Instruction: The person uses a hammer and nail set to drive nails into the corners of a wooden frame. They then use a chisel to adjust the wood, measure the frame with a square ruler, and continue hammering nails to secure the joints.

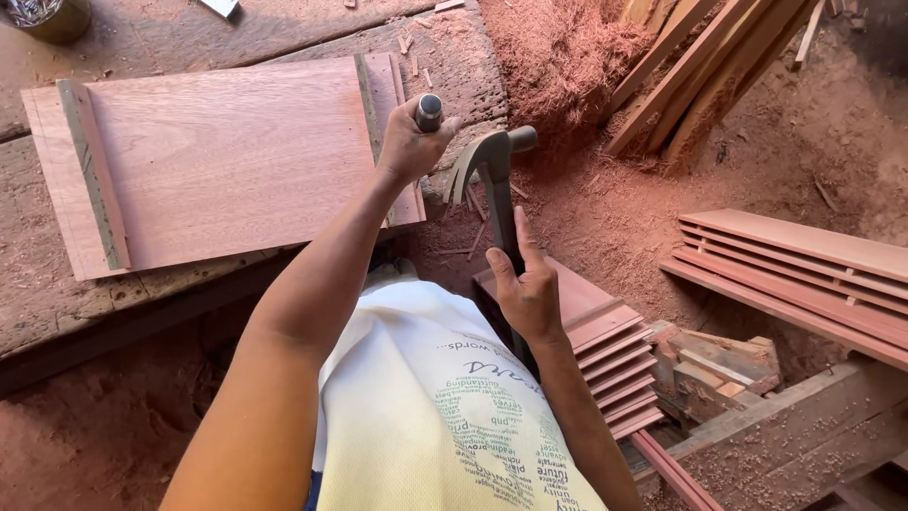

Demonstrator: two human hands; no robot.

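While the left hand (409, 142) grips a short metal punch (429, 111) at the right edge of the wooden panel (227, 161) on the tabletop (38, 303), the right hand (526, 291) clasps a claw hammer (496, 180) just beside it, over open sawdust floor (605, 218).

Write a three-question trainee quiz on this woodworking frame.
1. True or false: the right hand grips the grey steel claw hammer by its handle.
2. What does the left hand hold? A) a small dark metal cylinder B) a saw C) nothing
3. The left hand rests at the ____ edge of the flat reddish wooden panel.

Key: 1 true; 2 A; 3 right
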